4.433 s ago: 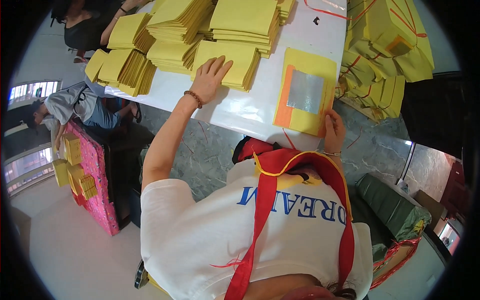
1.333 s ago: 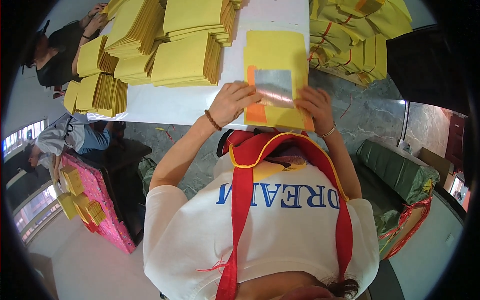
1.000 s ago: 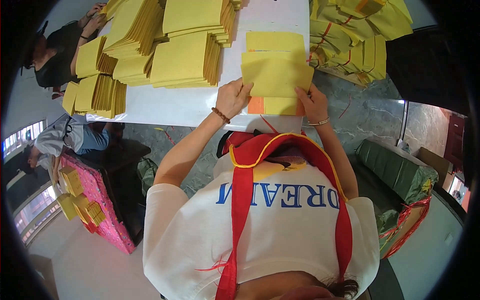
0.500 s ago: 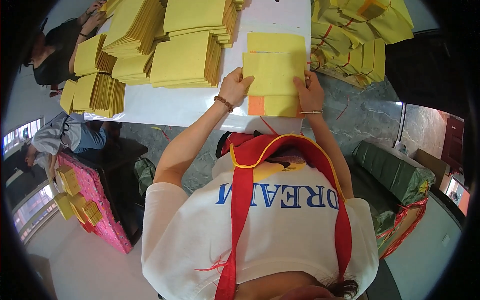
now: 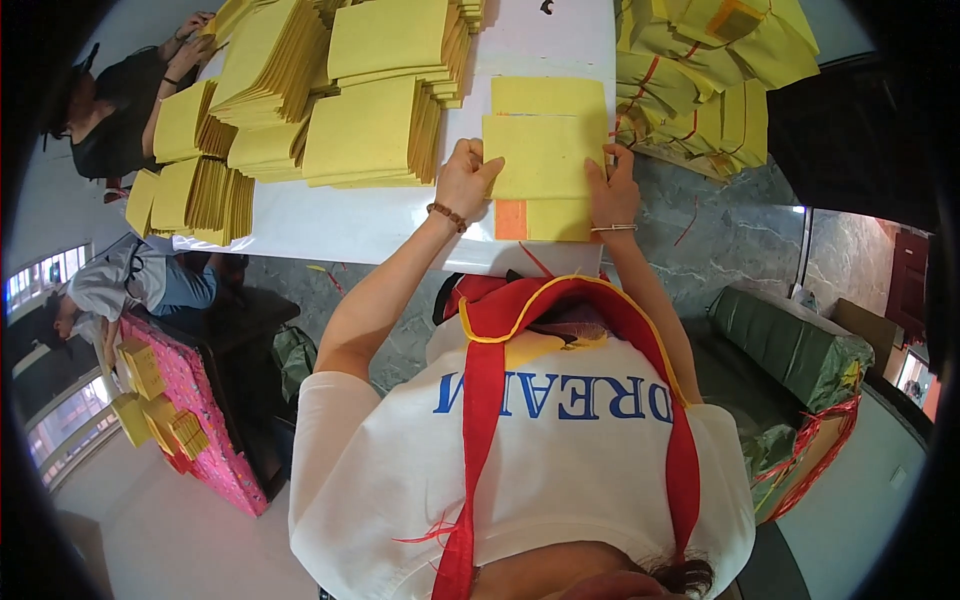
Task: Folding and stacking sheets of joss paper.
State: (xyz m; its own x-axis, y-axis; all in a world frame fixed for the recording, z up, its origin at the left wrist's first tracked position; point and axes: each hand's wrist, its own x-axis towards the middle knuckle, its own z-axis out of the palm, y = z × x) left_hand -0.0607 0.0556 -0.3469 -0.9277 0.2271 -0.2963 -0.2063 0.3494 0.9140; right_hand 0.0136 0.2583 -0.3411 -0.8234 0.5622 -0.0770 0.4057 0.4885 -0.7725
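A piece of yellow paper (image 5: 545, 158), perhaps a small stack, lies flat near the table's right edge. My left hand (image 5: 467, 182) grips its left edge, thumb on top and fingers curled at the side. On the opposite edge my right hand (image 5: 614, 190) is closed the same way, its thumb pressing the paper. More yellow paper (image 5: 560, 221) shows below it toward me, with an orange patch (image 5: 510, 220) at its left. Another yellow strip (image 5: 548, 96) shows beyond the far edge. What lies under the held paper is hidden.
Piles of folded yellow paper (image 5: 362, 130) crowd the white table (image 5: 340, 228) at left. Red-tied yellow bundles (image 5: 700, 110) stand at right. A co-worker's hands (image 5: 187, 45) handle paper at far left; another person (image 5: 120, 278) is beside a pink-covered table (image 5: 215, 420). Green wrapped packages (image 5: 790, 335) sit lower right.
The whole view has shifted slightly, with the table and paper appearing a little lower. Both hands keep their hold on the yellow paper.
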